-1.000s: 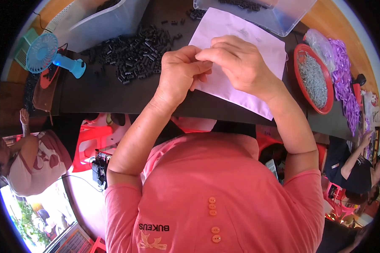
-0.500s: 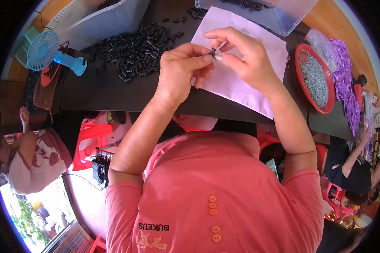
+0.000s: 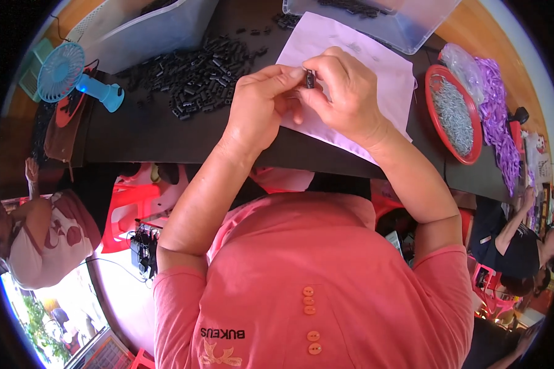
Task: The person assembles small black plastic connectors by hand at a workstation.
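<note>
A small black plastic part [image 3: 310, 79] is pinched between my two hands above a pale pink cloth [image 3: 385, 77]. My left hand [image 3: 260, 101] is closed, its thumb and forefinger gripping the part from the left. From the other side, my right hand [image 3: 346, 93] curls its forefinger and thumb onto the same piece. Whether a metal pin is in it I cannot make out. To the left of my hands lies a loose heap of similar black plastic parts [image 3: 206, 83] on the dark table [image 3: 154, 135].
Clear plastic bins [image 3: 166, 40] stand at the back. At right are a red basin [image 3: 433, 111] of small silver metal pieces, a plastic bag [image 3: 461, 67] and purple ribbons [image 3: 497, 111]. A blue fan [image 3: 61, 72] sits at left. Other people are at both sides.
My right hand has turned and its raised fingers have curled in, the forefinger now bent onto the black part. My left hand keeps nearly the same place.
</note>
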`<state>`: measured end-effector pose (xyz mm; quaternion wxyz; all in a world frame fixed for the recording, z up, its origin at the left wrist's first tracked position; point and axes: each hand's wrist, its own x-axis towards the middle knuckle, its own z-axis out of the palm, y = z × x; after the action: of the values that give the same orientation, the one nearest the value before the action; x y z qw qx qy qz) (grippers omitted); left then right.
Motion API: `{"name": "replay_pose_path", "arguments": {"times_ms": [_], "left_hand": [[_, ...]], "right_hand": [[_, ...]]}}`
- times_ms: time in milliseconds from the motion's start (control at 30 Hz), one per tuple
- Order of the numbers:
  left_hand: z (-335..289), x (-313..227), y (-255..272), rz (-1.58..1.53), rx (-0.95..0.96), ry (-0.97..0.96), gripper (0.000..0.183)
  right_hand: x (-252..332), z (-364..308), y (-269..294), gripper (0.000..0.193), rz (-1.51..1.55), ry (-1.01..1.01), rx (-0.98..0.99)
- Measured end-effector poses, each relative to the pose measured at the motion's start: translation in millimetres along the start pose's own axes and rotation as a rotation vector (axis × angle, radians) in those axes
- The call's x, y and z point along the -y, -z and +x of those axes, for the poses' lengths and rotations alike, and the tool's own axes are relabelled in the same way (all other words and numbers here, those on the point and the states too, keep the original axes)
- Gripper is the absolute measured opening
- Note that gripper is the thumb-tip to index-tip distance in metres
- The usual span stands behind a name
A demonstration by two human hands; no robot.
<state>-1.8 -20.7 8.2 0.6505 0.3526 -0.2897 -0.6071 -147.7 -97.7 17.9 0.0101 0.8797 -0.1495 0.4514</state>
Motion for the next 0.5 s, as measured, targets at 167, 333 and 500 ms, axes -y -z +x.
{"name": "replay_pose_path", "arguments": {"times_ms": [167,333,500], "left_hand": [[0.5,0.7,1.8,-0.060,0.024,0.045,0.025],[-1.7,-1.9,-2.5,-0.042,0.051,0.070,0.026],[-7.2,-2.3,-11.9,0.119,0.033,0.085,0.020]], "right_hand": [[-0.3,3.1,12.0,0.036,0.022,0.020,0.017],[-1.9,0.3,14.8,0.037,0.012,0.050,0.026],[-2.6,-4.4,9.3,0.036,-0.040,0.083,0.017]]}}
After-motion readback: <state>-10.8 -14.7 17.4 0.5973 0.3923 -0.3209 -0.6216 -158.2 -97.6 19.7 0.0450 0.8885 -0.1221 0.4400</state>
